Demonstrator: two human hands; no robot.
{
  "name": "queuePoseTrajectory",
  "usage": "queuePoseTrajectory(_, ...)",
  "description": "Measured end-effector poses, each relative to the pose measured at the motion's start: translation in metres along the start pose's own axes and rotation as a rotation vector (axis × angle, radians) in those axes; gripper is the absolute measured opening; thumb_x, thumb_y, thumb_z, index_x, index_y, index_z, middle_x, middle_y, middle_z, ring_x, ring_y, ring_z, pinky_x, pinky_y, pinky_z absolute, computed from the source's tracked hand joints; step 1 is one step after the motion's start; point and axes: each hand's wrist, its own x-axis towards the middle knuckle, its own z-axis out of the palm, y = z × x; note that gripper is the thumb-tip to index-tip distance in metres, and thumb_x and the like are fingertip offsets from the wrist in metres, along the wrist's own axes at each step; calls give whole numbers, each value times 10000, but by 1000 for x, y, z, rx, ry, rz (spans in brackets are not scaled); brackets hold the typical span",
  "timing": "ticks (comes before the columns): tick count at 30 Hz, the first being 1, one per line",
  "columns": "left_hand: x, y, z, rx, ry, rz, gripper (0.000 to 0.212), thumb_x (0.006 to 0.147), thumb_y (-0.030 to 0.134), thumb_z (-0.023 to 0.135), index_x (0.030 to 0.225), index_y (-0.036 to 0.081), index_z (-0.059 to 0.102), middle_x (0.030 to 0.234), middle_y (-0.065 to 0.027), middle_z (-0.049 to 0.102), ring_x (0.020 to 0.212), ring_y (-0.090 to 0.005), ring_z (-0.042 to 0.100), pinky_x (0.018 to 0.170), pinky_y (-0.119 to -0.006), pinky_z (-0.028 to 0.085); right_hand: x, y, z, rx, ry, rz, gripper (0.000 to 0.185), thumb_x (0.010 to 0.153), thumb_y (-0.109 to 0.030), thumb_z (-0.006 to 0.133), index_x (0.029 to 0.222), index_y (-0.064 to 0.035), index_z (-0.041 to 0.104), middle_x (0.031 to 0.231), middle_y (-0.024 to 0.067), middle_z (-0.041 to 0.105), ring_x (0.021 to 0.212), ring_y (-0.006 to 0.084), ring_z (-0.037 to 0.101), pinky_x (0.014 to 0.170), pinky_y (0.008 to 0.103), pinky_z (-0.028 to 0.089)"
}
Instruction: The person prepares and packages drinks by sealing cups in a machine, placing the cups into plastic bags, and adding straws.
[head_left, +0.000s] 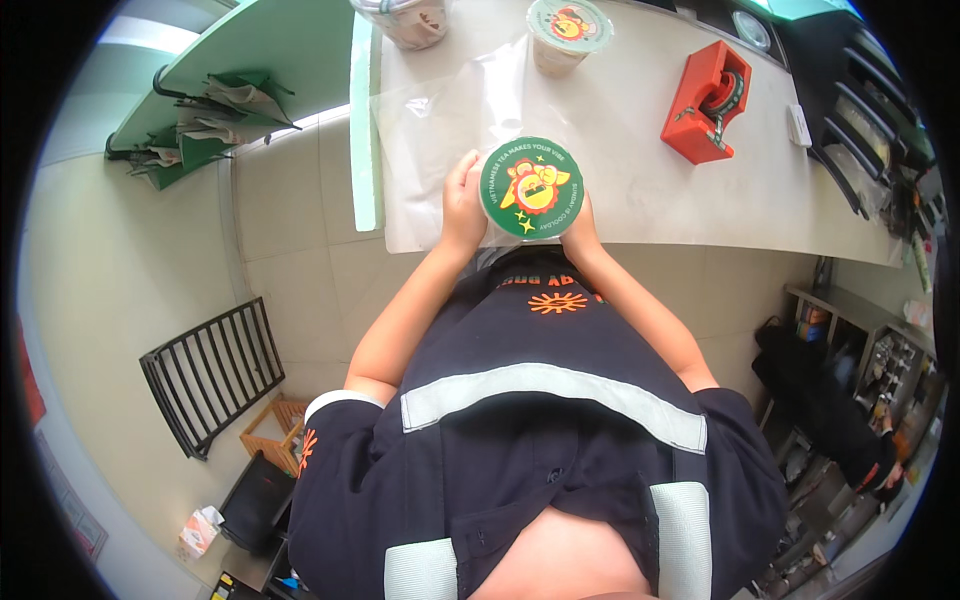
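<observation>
Between my two hands is a round drink cup with a green lid (532, 187), seen from above. The lid bears a yellow and red cartoon figure and writing, and it hides most of the cup. My left hand (463, 206) grips the cup's left side. On the other side my right hand (581, 226) holds it, its fingers mostly hidden under the lid. Beneath and left of the cup, a clear plastic bag (427, 142) lies on the white counter (637, 202), near its front edge.
Behind the held cup stand a sealed cup with a clear printed lid (564, 45) and another cup (411, 22). A red tape dispenser (705, 105) sits right. Umbrellas (225, 112) hang at left, above a black rack (217, 375). Another person (825, 412) is at far right.
</observation>
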Motion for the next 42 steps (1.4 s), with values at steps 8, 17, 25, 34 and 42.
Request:
queuePoseTrajectory(8, -7, 41, 2, 26, -64, -273, 264, 922, 238, 420, 757, 70, 538, 557, 43, 475, 449, -29, 413, 393, -196, 325, -3, -4, 1, -66, 11, -184, 157, 886, -157, 461, 805, -38, 525, 764, -7, 565, 713, 27, 493, 611, 188, 419)
queuePoseTrajectory(17, -41, 93, 2, -225, 47, -200, 236, 920, 179, 390, 756, 35, 479, 525, -13, 434, 441, -109, 438, 484, -258, 416, -40, -44, 3, 235, 22, -86, 167, 912, -153, 413, 777, -78, 476, 647, -45, 459, 574, 18, 412, 482, 182, 330)
queuePoseTrajectory(25, -69, 176, 20, -178, -339, 149, 312, 923, 232, 348, 690, 40, 425, 568, -155, 542, 559, -304, 592, 595, -427, 498, -46, -168, 9, -183, -326, -462, 231, 903, -143, 431, 701, -39, 474, 631, -43, 433, 568, 29, 392, 500, 183, 307)
queuePoseTrajectory(34, -57, 180, 27, 176, -661, 233, 168, 848, -14, 429, 850, -75, 586, 919, -186, 634, 853, -259, 632, 752, -308, 492, 51, -215, -10, -633, -640, -451, 240, 901, -172, 436, 719, -23, 483, 674, -30, 447, 661, 25, 404, 592, 180, 341)
queuePoseTrajectory(42, -64, 185, 31, 228, -687, 192, 145, 833, 32, 513, 906, -54, 604, 919, -154, 635, 881, -247, 619, 777, -298, 472, 170, -194, 2, -1638, -482, -843, 816, 541, -395, 710, 1239, -84, 422, 1232, 212, 411, 1140, 360, 365, 925, 398, 344)
